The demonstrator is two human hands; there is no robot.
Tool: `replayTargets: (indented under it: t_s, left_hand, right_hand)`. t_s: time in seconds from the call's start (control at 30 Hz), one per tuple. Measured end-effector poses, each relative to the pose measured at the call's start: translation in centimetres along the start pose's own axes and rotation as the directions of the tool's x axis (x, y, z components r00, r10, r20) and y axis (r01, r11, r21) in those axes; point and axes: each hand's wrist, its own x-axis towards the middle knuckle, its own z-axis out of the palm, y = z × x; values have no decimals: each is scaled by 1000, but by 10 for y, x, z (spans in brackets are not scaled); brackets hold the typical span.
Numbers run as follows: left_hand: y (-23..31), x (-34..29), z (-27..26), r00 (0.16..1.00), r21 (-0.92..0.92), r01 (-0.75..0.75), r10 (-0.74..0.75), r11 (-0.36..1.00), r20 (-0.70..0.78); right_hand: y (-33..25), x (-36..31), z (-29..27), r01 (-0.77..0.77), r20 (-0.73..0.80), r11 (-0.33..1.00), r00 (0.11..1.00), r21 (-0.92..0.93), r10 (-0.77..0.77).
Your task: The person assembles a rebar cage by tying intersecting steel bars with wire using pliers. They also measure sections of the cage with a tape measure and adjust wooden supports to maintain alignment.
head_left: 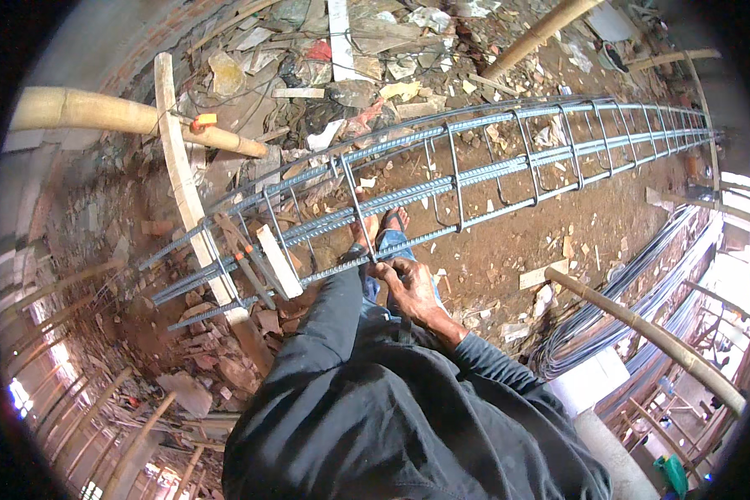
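A long cage of ribbed steel bars (492, 169) lies across in front of me, ringed by several square stirrups (456, 179). My right hand (412, 292) is closed, thumb and fingers pinched together where a stirrup (352, 179) meets the nearest bar. What sits in that pinch is too small to make out. My left hand (363, 232) reaches in among the bars beside the same stirrup, and the steel hides its fingers. Left of it, a tool with orange on its handles (234, 237) and a short wood block (279, 262) rest against the cage's end.
An upright timber (177, 158) crosses the cage's left end, near a bamboo pole (100, 111). Another bamboo pole (650, 333) slants at the right over bundled steel rods (596, 321). Rubble and scrap wood (333, 104) litter the dirt beyond. My sandalled foot (396, 218) stands below the bars.
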Motion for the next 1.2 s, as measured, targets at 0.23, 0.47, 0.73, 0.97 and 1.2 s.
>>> replayTargets:
  t_s: [0.23, 0.47, 0.73, 0.97, 1.2]
  left_hand:
    - [2, -4, 4, 999, -71, -44, 42, 997, -32]
    - [13, 5, 4, 992, -129, -118, 111, 985, -59]
    - [16, 8, 1, 985, -212, -164, 150, 963, -81]
    - [11, 11, -1, 984, -246, -174, 157, 953, -88]
    - [20, 19, 2, 985, -261, -170, 155, 950, -77]
  right_hand:
    - [9, 4, -8, -3, 50, 997, 999, 83, -1]
    - [-48, -5, -7, 381, -32, 752, 882, -538, -470]
    - [-159, 16, 69, 681, 332, 680, 729, -270, -599]
    - [-177, 66, 181, 653, 427, 358, 730, -668, -534]
    - [-163, 80, 196, 619, 360, 488, 771, -616, -524]
